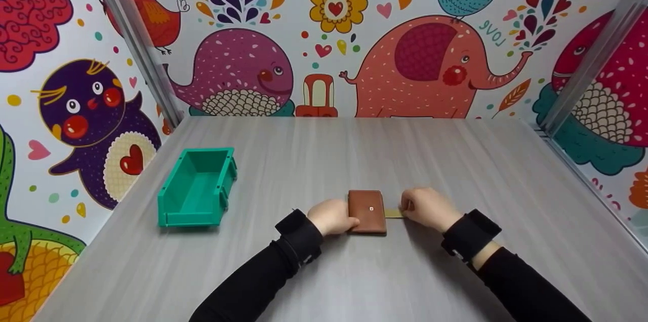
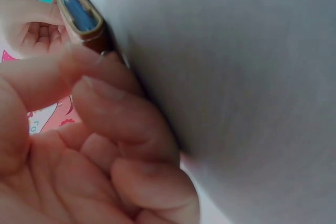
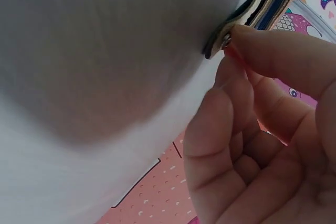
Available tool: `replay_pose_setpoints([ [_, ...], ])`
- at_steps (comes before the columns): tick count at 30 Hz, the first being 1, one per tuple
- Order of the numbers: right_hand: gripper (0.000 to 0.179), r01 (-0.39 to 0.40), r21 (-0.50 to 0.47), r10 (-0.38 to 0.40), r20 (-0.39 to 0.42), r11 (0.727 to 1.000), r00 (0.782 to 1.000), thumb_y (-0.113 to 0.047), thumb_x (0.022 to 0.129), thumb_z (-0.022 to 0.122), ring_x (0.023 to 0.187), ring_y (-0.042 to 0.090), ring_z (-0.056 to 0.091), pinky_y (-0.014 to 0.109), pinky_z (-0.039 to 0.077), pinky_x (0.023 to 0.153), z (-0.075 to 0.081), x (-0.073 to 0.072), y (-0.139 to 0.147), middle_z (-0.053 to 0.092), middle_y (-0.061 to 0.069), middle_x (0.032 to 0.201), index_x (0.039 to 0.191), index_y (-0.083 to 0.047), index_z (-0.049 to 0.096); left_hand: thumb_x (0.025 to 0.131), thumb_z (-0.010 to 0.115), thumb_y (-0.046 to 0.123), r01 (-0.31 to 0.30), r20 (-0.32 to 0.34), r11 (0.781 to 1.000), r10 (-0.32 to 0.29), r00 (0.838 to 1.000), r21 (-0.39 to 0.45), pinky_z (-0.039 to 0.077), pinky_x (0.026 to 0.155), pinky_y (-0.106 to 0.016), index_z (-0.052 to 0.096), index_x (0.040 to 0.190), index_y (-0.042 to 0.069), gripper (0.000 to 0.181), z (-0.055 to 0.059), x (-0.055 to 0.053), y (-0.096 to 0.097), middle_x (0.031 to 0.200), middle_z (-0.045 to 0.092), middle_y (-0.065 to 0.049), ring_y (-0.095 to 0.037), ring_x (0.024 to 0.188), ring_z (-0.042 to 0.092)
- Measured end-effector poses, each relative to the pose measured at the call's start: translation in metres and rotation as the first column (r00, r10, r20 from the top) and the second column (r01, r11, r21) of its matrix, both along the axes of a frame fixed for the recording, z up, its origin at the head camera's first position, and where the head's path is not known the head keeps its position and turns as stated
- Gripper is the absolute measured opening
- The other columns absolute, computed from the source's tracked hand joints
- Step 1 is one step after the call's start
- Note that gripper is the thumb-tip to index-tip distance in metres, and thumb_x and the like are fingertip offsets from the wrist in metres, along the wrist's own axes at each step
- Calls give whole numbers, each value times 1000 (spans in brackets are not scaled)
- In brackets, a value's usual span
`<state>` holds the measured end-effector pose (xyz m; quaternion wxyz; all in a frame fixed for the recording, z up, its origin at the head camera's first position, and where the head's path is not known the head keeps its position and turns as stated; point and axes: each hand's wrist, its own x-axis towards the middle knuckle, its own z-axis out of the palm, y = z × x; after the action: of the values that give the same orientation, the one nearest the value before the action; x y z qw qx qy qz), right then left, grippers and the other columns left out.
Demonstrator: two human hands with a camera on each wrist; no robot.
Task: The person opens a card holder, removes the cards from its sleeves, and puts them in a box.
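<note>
A brown leather wallet [image 1: 367, 213] lies on the table in front of me, a small metal snap showing on its face. From its right side sticks out a short tan strap [image 1: 393, 213]. My left hand [image 1: 330, 216] grips the wallet's left edge, thumb on top. At the other side my right hand [image 1: 430, 208] pinches the strap's end between thumb and index finger. The right wrist view shows a metal stud on the strap [image 3: 216, 44] right at those fingertips. Blue inner layers show between the covers of the wallet [image 2: 100, 40] in the left wrist view.
To the left on the grey table [image 1: 304, 160] stands a green plastic bin [image 1: 190, 218], its low front toward me. Walls printed with cartoon animals [image 1: 420, 69] close off the back and sides, with metal posts [image 1: 136, 43] at the corners.
</note>
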<state>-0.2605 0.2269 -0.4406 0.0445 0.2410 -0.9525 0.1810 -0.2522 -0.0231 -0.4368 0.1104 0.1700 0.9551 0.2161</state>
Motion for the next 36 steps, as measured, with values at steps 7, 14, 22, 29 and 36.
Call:
replay_pose_setpoints([
  [7, 11, -5, -21, 5, 32, 1000, 999, 0, 79, 74, 63, 12, 52, 35, 45, 60, 1, -3, -1, 63, -2, 73, 79, -10, 69, 89, 69, 29, 6, -16, 1000, -6, 1000, 9, 43, 60, -33, 64, 78, 9, 24, 1, 1, -1, 75, 61, -2, -15, 61, 48],
  [14, 10, 9, -30, -7, 62, 1000, 998, 0, 78, 73, 65, 14, 55, 37, 48, 63, -1, -5, 0, 63, -2, 73, 78, -9, 69, 87, 71, 33, -23, -72, 997, 18, 997, -69, 42, 55, -33, 62, 76, 10, 27, 3, 2, 2, 73, 60, -1, -14, 59, 47],
  [22, 8, 13, -28, -11, 62, 1000, 998, 0, 79, 73, 64, 14, 54, 36, 47, 61, -2, -4, -2, 62, -2, 72, 79, -7, 69, 83, 75, 27, -43, -202, 996, 26, 979, -77, 39, 50, -33, 57, 72, 13, 26, 9, 7, 7, 64, 49, 4, -14, 57, 46],
  [29, 10, 29, -24, -28, 54, 999, 998, 0, 78, 75, 63, 14, 54, 36, 47, 62, -1, -4, -3, 62, -2, 70, 78, -9, 69, 85, 73, 28, 4, -258, 998, -22, 966, -70, 39, 50, -33, 45, 64, 17, 37, 16, 8, 21, 60, 42, 8, -12, 55, 45],
  [36, 11, 21, -22, -20, 48, 1000, 999, 0, 78, 75, 61, 13, 52, 35, 46, 59, 0, -3, -2, 61, -2, 70, 78, -8, 68, 86, 74, 32, 44, -289, 993, -75, 954, -113, 41, 47, -34, 51, 63, 16, 35, 19, 9, 38, 61, 47, 5, -13, 56, 49],
])
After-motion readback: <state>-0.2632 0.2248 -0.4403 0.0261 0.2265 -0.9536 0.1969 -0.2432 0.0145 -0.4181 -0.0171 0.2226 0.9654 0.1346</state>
